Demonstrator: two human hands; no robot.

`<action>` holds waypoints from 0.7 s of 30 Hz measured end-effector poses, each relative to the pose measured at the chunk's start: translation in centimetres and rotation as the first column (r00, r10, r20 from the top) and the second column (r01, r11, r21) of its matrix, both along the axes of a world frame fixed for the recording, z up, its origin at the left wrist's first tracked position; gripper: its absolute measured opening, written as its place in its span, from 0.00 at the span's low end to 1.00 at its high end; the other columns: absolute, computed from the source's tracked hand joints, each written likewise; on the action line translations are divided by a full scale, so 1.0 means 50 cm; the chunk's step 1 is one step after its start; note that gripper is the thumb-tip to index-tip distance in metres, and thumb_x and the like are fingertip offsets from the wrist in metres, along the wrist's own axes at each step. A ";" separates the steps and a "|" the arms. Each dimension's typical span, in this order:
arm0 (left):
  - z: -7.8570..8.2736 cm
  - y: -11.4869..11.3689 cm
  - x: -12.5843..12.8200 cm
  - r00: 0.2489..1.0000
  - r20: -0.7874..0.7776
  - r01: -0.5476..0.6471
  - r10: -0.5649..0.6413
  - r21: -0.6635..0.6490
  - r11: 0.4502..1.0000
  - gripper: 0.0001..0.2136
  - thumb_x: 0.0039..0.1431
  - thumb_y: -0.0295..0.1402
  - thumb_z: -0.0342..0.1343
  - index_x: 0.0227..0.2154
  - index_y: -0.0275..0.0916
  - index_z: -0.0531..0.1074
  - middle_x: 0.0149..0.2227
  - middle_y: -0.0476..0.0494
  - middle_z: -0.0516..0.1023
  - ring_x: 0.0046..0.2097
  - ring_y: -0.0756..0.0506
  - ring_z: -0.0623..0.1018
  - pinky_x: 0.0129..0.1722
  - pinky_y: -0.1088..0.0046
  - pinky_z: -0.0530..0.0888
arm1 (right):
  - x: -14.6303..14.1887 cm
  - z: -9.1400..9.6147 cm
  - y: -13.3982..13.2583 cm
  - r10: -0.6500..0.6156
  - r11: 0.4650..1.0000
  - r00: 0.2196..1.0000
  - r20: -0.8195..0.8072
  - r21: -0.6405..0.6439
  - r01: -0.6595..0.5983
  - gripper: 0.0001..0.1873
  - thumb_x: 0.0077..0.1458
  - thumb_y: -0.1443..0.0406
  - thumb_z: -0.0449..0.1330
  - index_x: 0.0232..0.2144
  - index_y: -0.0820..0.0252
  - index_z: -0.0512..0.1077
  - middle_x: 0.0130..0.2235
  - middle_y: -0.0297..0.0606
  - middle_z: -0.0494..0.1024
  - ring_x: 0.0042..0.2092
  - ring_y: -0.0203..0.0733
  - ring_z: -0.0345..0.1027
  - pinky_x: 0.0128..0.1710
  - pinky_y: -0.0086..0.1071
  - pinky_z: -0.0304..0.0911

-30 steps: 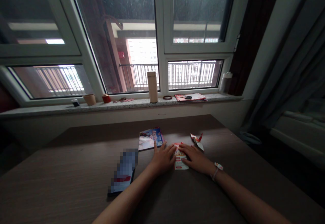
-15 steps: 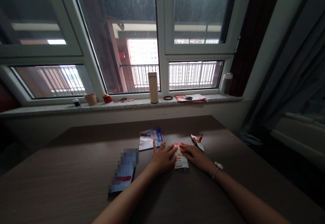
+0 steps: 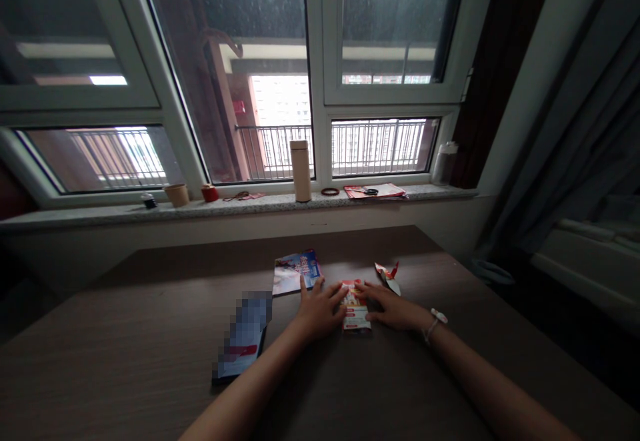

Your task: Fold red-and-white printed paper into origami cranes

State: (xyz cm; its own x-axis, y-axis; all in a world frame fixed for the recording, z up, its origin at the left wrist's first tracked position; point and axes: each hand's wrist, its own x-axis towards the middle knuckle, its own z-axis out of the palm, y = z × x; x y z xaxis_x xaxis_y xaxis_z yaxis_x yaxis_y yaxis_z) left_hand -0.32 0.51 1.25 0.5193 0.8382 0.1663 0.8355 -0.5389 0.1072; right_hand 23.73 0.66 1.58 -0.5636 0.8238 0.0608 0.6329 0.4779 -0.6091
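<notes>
A folded red-and-white printed paper [image 3: 356,311] lies flat on the dark wooden table [image 3: 150,334]. My left hand [image 3: 318,310] rests on its left edge, fingers spread and pressing down. On the paper's right side my right hand [image 3: 393,309] lies flat, fingers stretched toward the top edge; a pale band sits on that wrist. A small folded red paper figure [image 3: 389,276] stands just beyond my right hand.
A blue printed booklet [image 3: 295,271] lies past my left hand, and a dark flat item [image 3: 243,341] lies to its left. The stone windowsill holds a tall pale flask [image 3: 301,170], a paper cup [image 3: 177,195], a red jar [image 3: 210,193] and red papers [image 3: 375,192]. Curtains hang at right.
My right hand has slid to the right, off the paper's middle onto its right edge. More of the paper's face shows. My left hand has barely moved.
</notes>
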 end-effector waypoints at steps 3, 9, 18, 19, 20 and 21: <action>-0.003 0.001 -0.001 1.000 0.002 0.002 -0.002 0.005 1.000 0.23 0.64 0.48 0.42 0.62 0.60 0.55 0.64 0.54 0.61 0.64 0.30 0.54 0.56 0.28 0.32 | 0.005 0.014 -0.005 0.027 0.998 0.999 0.047 -0.062 -0.024 0.36 0.50 0.60 0.64 0.60 0.52 0.61 0.66 0.39 0.53 0.68 0.51 0.39 0.67 0.49 0.39; -0.001 0.001 -0.001 1.000 -0.002 -0.005 0.005 -0.013 1.000 0.23 0.64 0.48 0.42 0.62 0.60 0.54 0.65 0.54 0.60 0.65 0.30 0.53 0.55 0.28 0.31 | 0.004 0.032 -0.012 0.035 0.994 0.995 0.092 -0.102 -0.026 0.43 0.45 0.57 0.67 0.62 0.52 0.57 0.67 0.40 0.50 0.69 0.52 0.36 0.67 0.49 0.36; -0.003 0.002 -0.003 1.000 -0.003 0.011 -0.011 -0.014 1.000 0.23 0.65 0.49 0.39 0.62 0.60 0.53 0.65 0.55 0.58 0.65 0.29 0.52 0.55 0.27 0.31 | 0.009 0.033 -0.011 0.048 0.989 0.995 0.086 -0.143 -0.035 0.50 0.40 0.52 0.68 0.63 0.53 0.55 0.68 0.41 0.48 0.69 0.52 0.34 0.67 0.48 0.34; -0.004 0.002 -0.003 1.000 -0.004 0.014 -0.014 -0.011 1.000 0.23 0.65 0.49 0.39 0.62 0.60 0.53 0.65 0.56 0.58 0.65 0.29 0.52 0.55 0.27 0.31 | 0.009 0.035 -0.012 0.053 0.987 0.995 0.088 -0.153 -0.039 0.50 0.40 0.52 0.68 0.63 0.54 0.54 0.68 0.42 0.47 0.69 0.52 0.34 0.67 0.48 0.33; -0.005 0.002 -0.004 1.000 -0.005 0.016 -0.016 -0.010 1.000 0.23 0.65 0.49 0.38 0.62 0.60 0.53 0.65 0.56 0.58 0.65 0.29 0.52 0.55 0.27 0.31 | 0.009 0.037 -0.012 0.059 0.986 0.994 0.092 -0.160 -0.044 0.51 0.40 0.52 0.68 0.64 0.54 0.54 0.68 0.42 0.47 0.69 0.52 0.33 0.67 0.47 0.33; -0.005 0.002 -0.004 1.000 -0.006 0.017 -0.017 -0.010 1.000 0.23 0.65 0.49 0.38 0.62 0.60 0.53 0.65 0.56 0.58 0.65 0.29 0.52 0.55 0.27 0.31 | 0.009 0.040 -0.013 0.064 0.985 0.994 0.094 -0.165 -0.048 0.51 0.41 0.51 0.68 0.64 0.54 0.54 0.68 0.42 0.47 0.69 0.52 0.33 0.67 0.47 0.33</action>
State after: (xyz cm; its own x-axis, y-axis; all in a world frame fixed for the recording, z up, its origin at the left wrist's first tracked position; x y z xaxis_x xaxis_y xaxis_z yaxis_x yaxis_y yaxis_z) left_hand -0.54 0.62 0.98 0.5348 0.8307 0.1546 0.8267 -0.5522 0.1074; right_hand 24.19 -0.02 3.56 -0.6058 0.7851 -0.1288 0.6685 0.4145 -0.6176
